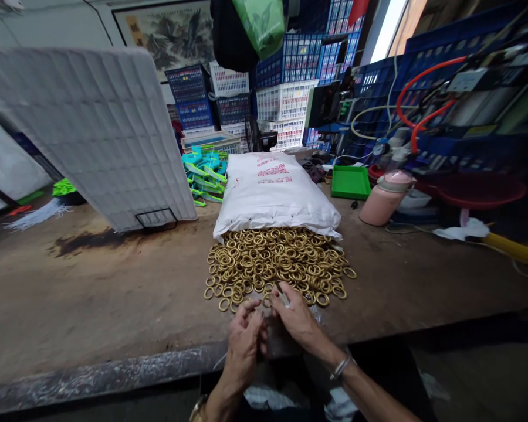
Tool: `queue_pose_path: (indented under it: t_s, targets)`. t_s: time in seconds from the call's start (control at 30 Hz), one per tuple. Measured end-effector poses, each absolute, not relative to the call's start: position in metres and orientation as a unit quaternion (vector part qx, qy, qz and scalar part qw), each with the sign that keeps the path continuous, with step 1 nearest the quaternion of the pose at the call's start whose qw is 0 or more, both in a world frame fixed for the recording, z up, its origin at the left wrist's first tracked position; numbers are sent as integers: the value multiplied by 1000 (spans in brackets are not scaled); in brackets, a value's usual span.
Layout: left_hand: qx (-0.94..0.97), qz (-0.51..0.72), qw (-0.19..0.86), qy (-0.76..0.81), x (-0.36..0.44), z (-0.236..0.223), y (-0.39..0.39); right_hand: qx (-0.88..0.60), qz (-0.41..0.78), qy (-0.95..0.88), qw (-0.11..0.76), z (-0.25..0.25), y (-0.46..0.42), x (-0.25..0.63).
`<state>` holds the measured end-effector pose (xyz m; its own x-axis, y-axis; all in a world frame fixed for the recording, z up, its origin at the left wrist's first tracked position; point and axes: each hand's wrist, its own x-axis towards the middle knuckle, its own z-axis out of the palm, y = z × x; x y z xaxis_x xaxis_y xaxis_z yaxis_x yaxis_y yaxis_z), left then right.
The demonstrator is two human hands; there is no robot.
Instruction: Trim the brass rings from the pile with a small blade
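A heap of brass-coloured rings [273,258] spreads on the workbench [158,293] from under a white printed sack [268,193]. At the near edge of the heap, my right hand [300,319] is closed around a small tool with a dark, narrow tip [279,287] and a pale part; its exact kind is unclear. One ring [267,300] shows right by the fingertips of that hand; I cannot tell whether it is held. Just left of it, my left hand [245,340] has its fingers curled and thumb pressed in. What lies in those fingers, if anything, is hidden.
A tall pale ribbed panel [97,135] stands on the left. Teal and green plastic pieces [205,170] lie beside the sack. To the right are a green tray [351,182], a pink bottle [386,198] and a machine with orange hoses [416,126]. Crates [286,102] are stacked behind.
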<state>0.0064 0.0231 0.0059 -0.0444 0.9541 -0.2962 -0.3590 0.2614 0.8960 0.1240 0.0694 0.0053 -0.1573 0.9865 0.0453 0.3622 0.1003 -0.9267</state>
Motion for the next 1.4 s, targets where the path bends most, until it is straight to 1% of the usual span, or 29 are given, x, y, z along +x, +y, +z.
queue_pose_path:
  t_s: [0.1,0.17,0.33,0.43,0.53,0.7,0.77,0.87,0.93,1.0,1.07,1.17,1.27,1.4]
  targets:
    - [338,499,603,522,8,2,27,-506,493,-592,388,3,58,125]
    - [360,486,587,538,9,2,27,-504,509,-582,386,1,54,126]
    - [484,507,474,534,7,10,25,-528,460,-617,360,6,53,132]
    - [520,502,450,524,6,13,24,-535,429,-638,350,9,54,131]
    - [499,484,490,525,6,12,25,-536,436,-630,353,6,56,128]
    - [380,425,649,504,7,5,25,-527,488,-599,353,5,53,127]
    - [363,435,678,469,7,4,24,-523,490,-599,357,6,53,127]
    - [346,454,692,441,8,4,22,-519,491,-598,363,4,54,127]
    - [341,458,689,446,7,3,21,-531,475,-605,356,2,56,128]
    - [338,458,682,460,7,2,21,-559,432,-622,338,-2,57,130]
    - [335,460,669,478,6,2,21,-579,375,-655,307,-5,56,132]
    - [347,458,651,496,6,3,22,-568,306,-725,242,-8,50,134]
    - [366,455,636,505,6,6,22,-549,260,-772,184,-10,45,134]
    - [369,452,621,524,6,8,22,-548,214,-796,143,-11,41,134]
